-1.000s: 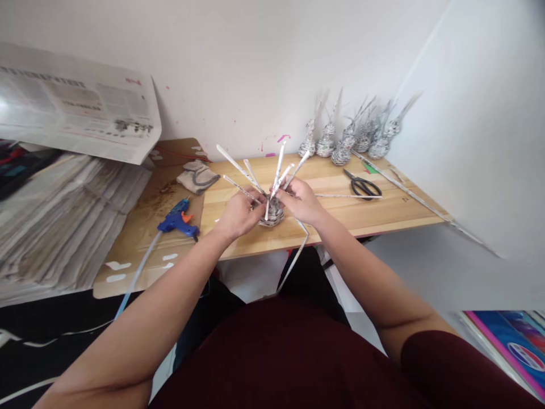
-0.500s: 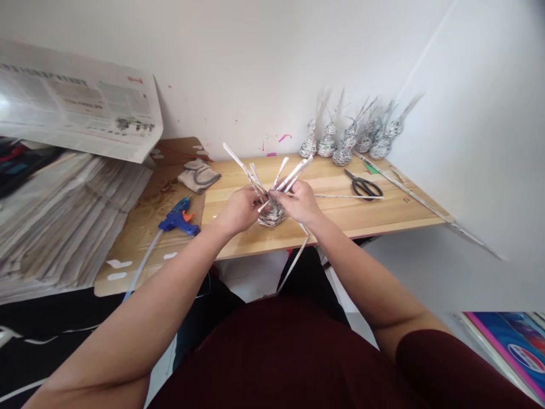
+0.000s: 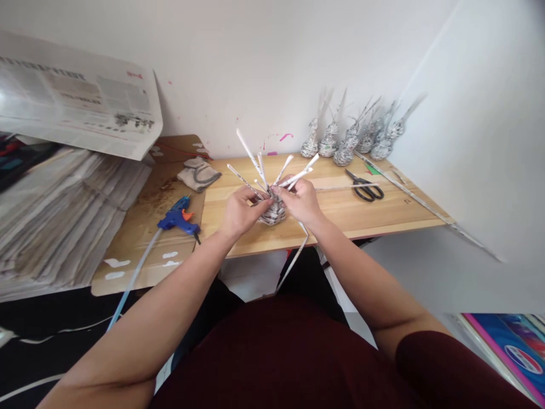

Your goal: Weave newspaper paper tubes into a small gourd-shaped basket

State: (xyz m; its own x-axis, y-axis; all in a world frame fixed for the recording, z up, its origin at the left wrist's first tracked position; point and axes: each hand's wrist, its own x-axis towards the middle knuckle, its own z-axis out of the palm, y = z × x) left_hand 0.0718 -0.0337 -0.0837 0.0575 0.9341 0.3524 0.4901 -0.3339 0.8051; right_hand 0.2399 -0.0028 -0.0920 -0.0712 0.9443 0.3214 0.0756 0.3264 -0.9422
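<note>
A small woven paper basket (image 3: 273, 214) of rolled newspaper stands on the wooden table (image 3: 383, 213) near its front edge. Several paper tube spokes (image 3: 255, 165) fan up out of it. My left hand (image 3: 238, 211) is closed around the basket's left side, fingers pinching the tubes at the rim. From the right, my right hand (image 3: 301, 202) is closed on the tubes at the top of the weave. One long paper tube (image 3: 293, 261) hangs down from under my right hand past the table's edge.
Black scissors (image 3: 365, 187) and a loose paper tube lie right of my hands. Several finished woven pieces (image 3: 349, 145) stand along the wall. A blue glue gun (image 3: 177, 218) and a grey glove (image 3: 198, 174) lie left, beside a stack of newspapers (image 3: 63, 210).
The spokes have been drawn closer together and more upright. Both hands have shifted slightly, staying on the basket's rim.
</note>
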